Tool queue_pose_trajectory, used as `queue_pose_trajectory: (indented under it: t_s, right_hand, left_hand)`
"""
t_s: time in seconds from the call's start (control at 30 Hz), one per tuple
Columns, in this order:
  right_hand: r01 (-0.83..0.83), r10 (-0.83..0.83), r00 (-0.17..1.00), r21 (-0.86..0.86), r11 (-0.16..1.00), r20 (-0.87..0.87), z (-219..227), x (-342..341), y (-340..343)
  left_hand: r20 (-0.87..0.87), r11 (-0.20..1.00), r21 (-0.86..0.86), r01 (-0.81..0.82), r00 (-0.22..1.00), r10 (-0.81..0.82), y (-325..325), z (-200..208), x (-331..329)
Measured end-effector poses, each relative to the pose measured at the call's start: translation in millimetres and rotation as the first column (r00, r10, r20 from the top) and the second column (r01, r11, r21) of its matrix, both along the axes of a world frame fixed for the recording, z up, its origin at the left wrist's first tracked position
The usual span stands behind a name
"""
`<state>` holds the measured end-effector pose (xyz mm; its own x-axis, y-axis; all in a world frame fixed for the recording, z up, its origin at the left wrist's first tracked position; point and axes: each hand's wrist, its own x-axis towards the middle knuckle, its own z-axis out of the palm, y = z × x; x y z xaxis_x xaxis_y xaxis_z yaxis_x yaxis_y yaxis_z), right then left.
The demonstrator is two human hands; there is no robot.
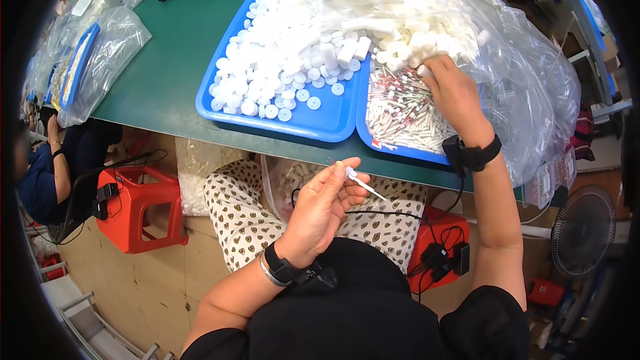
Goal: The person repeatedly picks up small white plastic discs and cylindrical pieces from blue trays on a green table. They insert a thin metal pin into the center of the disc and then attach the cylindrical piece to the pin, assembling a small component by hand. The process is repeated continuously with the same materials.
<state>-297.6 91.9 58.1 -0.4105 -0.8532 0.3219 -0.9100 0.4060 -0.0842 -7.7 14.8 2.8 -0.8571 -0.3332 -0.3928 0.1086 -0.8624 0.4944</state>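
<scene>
In front of my lap, my left hand (321, 201) pinches a thin white stick (365, 185) with a pale disc-like collar near the fingertips. Its tip points down and to the right. Over the right-hand blue tray, my right hand (455, 95) has its fingers closed around a small white foam cylinder (424, 71). Below that hand, the tray holds a heap of thin white sticks (405, 117), some with reddish ends. An opened clear bag of off-white foam cylinders (417, 43) spills against the back of this heap.
A blue tray (320, 123) of translucent white discs (263, 60) stands on the green table (157, 67), left of the stick tray. Clear plastic (543, 87) drapes over the table's right side. Red stools (143, 210) and a fan (583, 230) stand below; another person sits at far left.
</scene>
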Motion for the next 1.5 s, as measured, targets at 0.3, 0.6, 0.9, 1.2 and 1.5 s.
queue_pose_trajectory:
  t_s: [0.3, 0.6, 0.9, 1.2, 1.5]
  right_hand:
    - [-0.144, 0.200, 0.810, -0.143, 0.979, 0.551, 18, 120, 37]
    - [0.094, 0.141, -0.153, -0.127, 0.987, 0.978, -4, 151, 52]
    - [-0.026, 0.016, -0.163, -0.020, 0.999, 0.987, -6, 151, 52]
    - [0.027, 0.122, 0.058, -0.124, 0.992, 0.991, -19, 164, 56]
    - [-0.026, -0.014, 0.000, 0.014, 1.000, 1.000, -20, 158, 56]
  left_hand:
    - [-0.153, 0.953, -0.292, -0.077, 0.988, 0.033, -8, 12, 2]
    - [-0.049, 0.733, -0.680, -0.002, 0.998, -0.043, -2, 5, 7]
    - [-0.033, 0.420, -0.908, 0.005, 0.996, -0.083, -10, 9, 21]
    - [0.065, 0.840, -0.507, 0.191, 0.981, -0.184, -11, -7, 21]
    - [0.052, 0.924, -0.299, 0.237, 0.971, -0.232, -8, -14, 23]
